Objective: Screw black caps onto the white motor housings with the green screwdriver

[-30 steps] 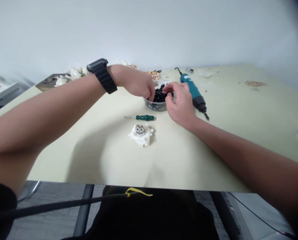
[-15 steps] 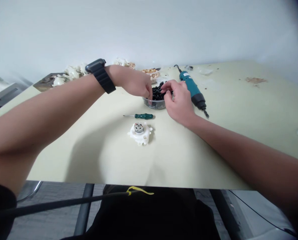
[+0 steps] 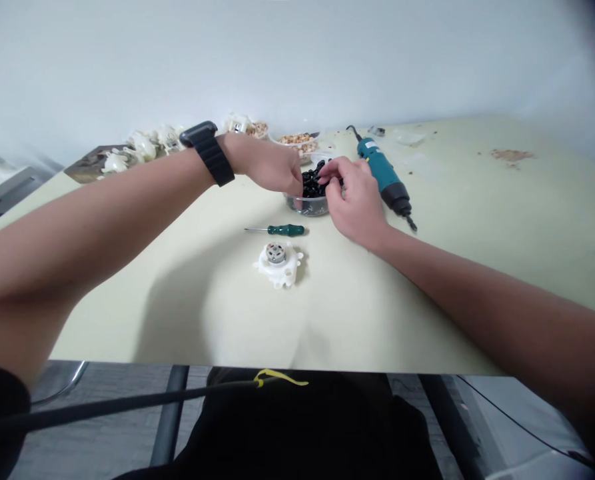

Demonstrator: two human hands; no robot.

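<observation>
A clear round bowl (image 3: pixel 307 206) full of small shiny black parts (image 3: pixel 313 185) stands between my two hands. My left hand (image 3: pixel 277 167), below a black wristwatch, dips its bent fingers into the bowl's left side; they are pressed together and their tips are partly hidden. From the right, my right hand (image 3: pixel 354 200) curls over the bowl with its fingertips among the black parts. I cannot make out what either hand grips. Nearer to me lie a green-handled screwdriver (image 3: pixel 286 230) and a white plastic housing (image 3: pixel 278 272) with a round metal motor (image 3: pixel 276 252) on top.
Right of the bowl lies a teal electric screwdriver (image 3: pixel 381 170), its bit pointing toward me. Containers of brownish small parts (image 3: pixel 297 140) stand behind the bowl. White plastic assemblies (image 3: pixel 144 145) are piled at the back left. Brown bits (image 3: pixel 512 155) lie at the far right.
Both hands stay at the bowl with only slight finger movement among the black parts. The whole view has shifted a little; the screwdriver and housing lie as before.
</observation>
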